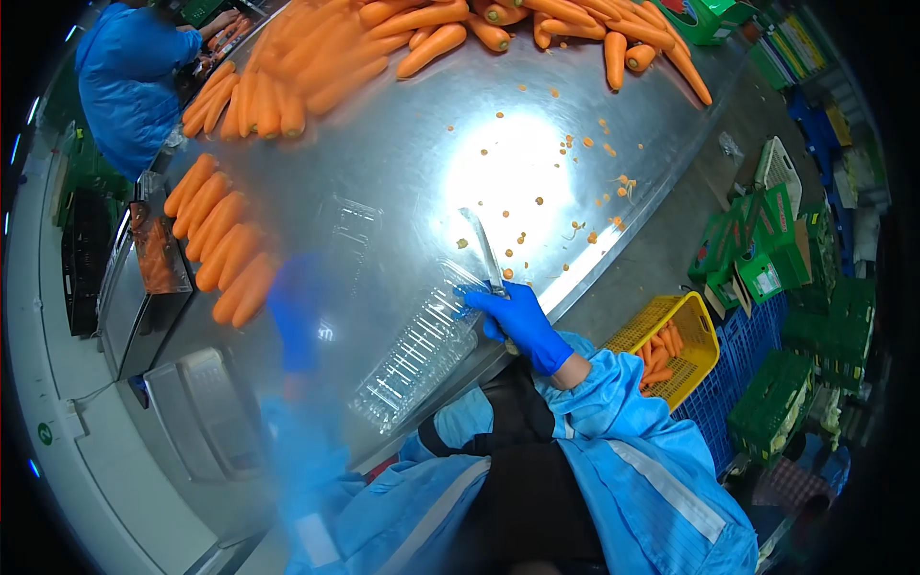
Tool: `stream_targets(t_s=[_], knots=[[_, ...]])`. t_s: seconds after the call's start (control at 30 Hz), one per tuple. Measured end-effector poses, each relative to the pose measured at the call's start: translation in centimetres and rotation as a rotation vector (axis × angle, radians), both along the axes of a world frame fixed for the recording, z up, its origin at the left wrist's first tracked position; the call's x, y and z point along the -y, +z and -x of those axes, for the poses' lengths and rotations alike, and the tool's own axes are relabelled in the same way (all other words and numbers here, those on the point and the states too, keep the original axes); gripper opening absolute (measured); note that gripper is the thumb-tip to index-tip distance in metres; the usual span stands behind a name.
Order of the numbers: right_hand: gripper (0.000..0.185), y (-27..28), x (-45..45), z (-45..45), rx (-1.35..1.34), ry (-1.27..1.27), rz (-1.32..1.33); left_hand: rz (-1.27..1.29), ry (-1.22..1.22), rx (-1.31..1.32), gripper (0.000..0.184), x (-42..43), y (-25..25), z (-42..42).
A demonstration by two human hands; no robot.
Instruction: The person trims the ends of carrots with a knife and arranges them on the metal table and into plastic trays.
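My right hand (pixel 520 324), in a blue glove, is closed on a knife (pixel 484 244) whose blade points up and away over the steel table. Its fingers are beside the upper end of clear ribbed plastic trays (pixel 412 359). My left hand (pixel 297 311), also gloved in blue, is smeared by motion; its fingers cannot be made out. It is nearest to a row of carrots (pixel 218 230) at the left, some of them in pairs. A large pile of carrots (pixel 431 48) lies along the far side of the table.
Carrot trimmings (pixel 522 238) are scattered on the steel table (pixel 402 144). A person in blue (pixel 129 81) works at the upper left. At the right are a yellow crate (pixel 704 359) holding carrots, green boxes (pixel 767 249) and green crates (pixel 771 402). A scale-like machine (pixel 153 278) stands at the left.
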State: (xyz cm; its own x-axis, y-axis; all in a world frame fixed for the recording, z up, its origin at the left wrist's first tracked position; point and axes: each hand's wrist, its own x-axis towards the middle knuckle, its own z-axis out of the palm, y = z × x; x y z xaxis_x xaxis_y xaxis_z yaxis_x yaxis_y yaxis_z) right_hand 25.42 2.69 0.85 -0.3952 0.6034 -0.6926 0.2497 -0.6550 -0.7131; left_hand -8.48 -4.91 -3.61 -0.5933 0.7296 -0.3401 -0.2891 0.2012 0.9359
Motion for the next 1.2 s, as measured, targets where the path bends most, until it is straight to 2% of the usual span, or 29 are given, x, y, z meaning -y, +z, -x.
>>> stream_targets(t_s=[0.07,0.1,0.17,0.23,0.33,0.4,0.47,0.53,0.57,0.63,0.73,0.77,0.9,1.03,1.13,1.2], knots=[[0.037,0.1,0.0,0.0,0.020,0.013,0.002,0.084,-0.077,-0.618,0.026,-0.8,-2.4,1.5],[0.037,0.0,-0.1,0.0,0.022,0.013,0.006,0.074,-0.095,-0.728,0.026,-1.0,-4.7,2.6],[0.037,-0.2,-0.2,-0.1,0.031,0.011,0.018,0.092,-0.120,-0.854,0.026,-2.4,-5.5,3.0],[0.038,-0.2,-0.4,-0.1,0.027,0.007,0.013,0.149,-0.132,-0.887,0.026,-4.4,-3.0,1.6],[0.036,-0.5,-0.7,0.1,0.034,-0.010,-0.001,0.250,-0.198,-0.823,0.030,-6.3,-1.2,1.0],[0.033,-0.6,-1.0,0.2,0.063,-0.021,-0.003,0.104,-0.113,-1.190,0.028,-6.7,0.4,-1.0],[0.031,-0.4,-1.5,0.2,0.115,-0.029,0.008,-0.020,-0.122,-1.175,0.033,-6.3,2.5,-3.9],[0.030,-0.6,-1.8,0.3,0.005,-0.138,0.002,0.046,-0.362,-1.065,0.040,-3.5,6.7,-8.3],[0.030,-0.8,-1.9,0.4,-0.052,-0.187,-0.003,0.154,-0.554,-1.145,0.042,-2.1,9.0,-10.8],[0.029,-1.7,-2.3,0.5,-0.088,-0.201,-0.005,0.241,-0.851,-1.294,0.037,-0.3,10.6,-14.3],[0.030,-1.4,-2.4,1.1,-0.050,-0.170,-0.029,0.195,-0.862,-1.443,0.025,1.9,6.4,-16.0],[0.030,-1.1,-2.5,1.2,-0.019,-0.155,-0.042,0.160,-0.817,-1.429,0.023,2.0,5.6,-15.7],[0.036,0.3,-1.8,0.3,-0.199,-0.141,0.000,0.067,-0.570,-1.328,0.015,1.6,4.8,-13.2],[0.037,0.3,-1.0,-0.5,-0.266,-0.135,-0.015,-0.029,-0.353,-1.135,0.017,0.6,5.6,-12.0],[0.036,-0.6,-0.7,-1.0,-0.249,-0.118,0.017,0.071,-0.404,-1.204,0.021,0.3,4.8,-11.1],[0.036,-1.2,-0.4,-1.1,-0.232,-0.096,0.020,0.085,-0.449,-1.162,0.021,0.1,1.9,-11.0]])
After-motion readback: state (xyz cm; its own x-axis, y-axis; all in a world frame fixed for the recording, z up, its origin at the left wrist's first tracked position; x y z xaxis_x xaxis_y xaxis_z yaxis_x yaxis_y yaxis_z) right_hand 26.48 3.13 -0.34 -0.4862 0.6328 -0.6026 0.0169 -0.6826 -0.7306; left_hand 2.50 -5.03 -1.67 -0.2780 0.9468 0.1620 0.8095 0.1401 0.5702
